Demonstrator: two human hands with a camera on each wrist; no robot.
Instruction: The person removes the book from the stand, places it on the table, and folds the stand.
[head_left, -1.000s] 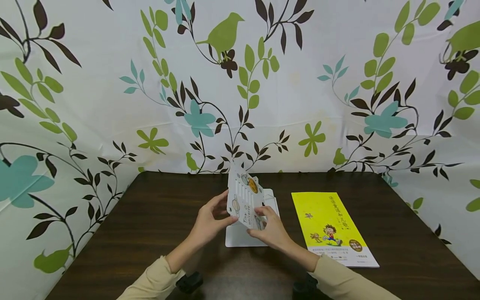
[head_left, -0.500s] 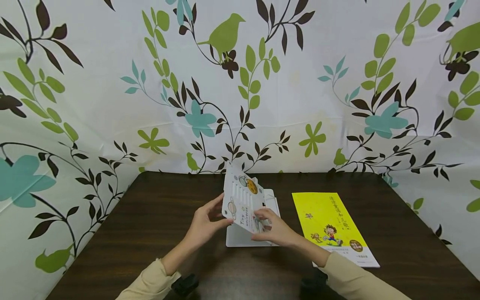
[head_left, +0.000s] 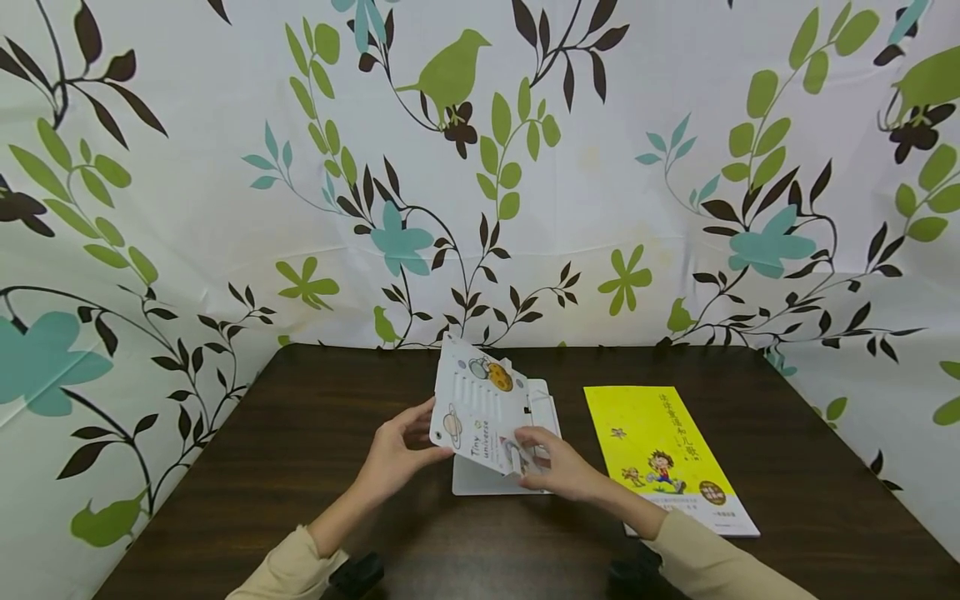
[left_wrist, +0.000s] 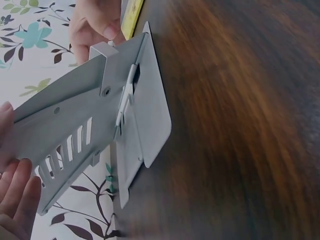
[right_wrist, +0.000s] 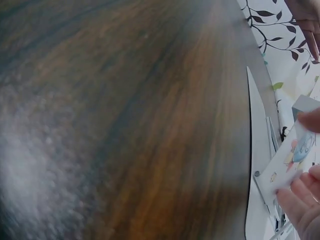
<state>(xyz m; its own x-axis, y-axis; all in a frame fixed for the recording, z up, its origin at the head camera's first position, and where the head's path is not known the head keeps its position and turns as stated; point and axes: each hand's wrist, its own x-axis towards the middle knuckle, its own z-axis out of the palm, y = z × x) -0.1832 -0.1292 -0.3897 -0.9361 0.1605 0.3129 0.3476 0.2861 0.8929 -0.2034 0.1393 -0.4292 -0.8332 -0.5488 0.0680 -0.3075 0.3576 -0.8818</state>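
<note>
A white metal book stand [head_left: 476, 408], printed with planets and the words "Tiny universe", is in the middle of the table in the head view. Its slotted panel leans up at an angle above a flat base plate [head_left: 483, 481]. My left hand [head_left: 393, 454] grips the panel's left edge, thumb on the printed face and fingers behind. At the lower right edge, my right hand [head_left: 566, 468] pinches the panel near its folded lip. From the left wrist, the panel's grey back [left_wrist: 75, 117] and a wire support [left_wrist: 127, 95] joining it to the base show.
A yellow book [head_left: 660, 450] with a cartoon child on its cover lies to the right, close to my right forearm. Dark wood table [head_left: 300, 433] surrounds the stand. Behind the table's far edge hangs a patterned cloth [head_left: 562, 208].
The panel has swung left and lowered, showing more of its printed face. My left hand has moved left and slightly down with it; my right hand has shifted a little right.
</note>
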